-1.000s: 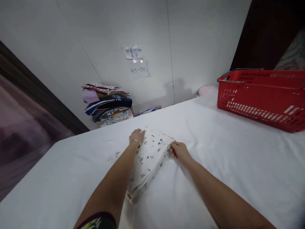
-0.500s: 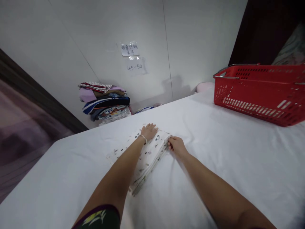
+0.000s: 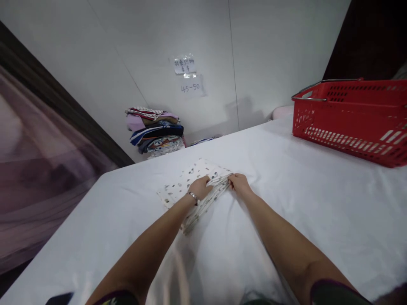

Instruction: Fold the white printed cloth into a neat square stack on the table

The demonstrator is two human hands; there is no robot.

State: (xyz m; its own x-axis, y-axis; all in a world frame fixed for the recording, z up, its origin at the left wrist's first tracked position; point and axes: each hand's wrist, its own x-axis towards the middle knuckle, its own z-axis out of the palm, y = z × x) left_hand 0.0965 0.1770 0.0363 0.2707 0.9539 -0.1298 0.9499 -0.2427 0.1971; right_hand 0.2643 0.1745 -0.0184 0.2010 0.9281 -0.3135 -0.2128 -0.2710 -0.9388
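Left hand (image 3: pixel 200 188) now curled, cloth (image 3: pixel 177 189) bunched

A white cloth (image 3: pixel 181 186) with small scattered motifs lies folded in layers, slanted on the white-covered surface (image 3: pixel 295 190).

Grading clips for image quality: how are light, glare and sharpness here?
Head view: dim, greyish light; small tape glints above the "45-50" paper; a soft shadow on the wall; patterned cloth slightly soft; top-right corner nearly black.

Left hand (image 3: pixel 199 188) partly hides patterned cloth (image 3: pixel 178 189); red basket (image 3: pixel 352 123) cut by right edge.
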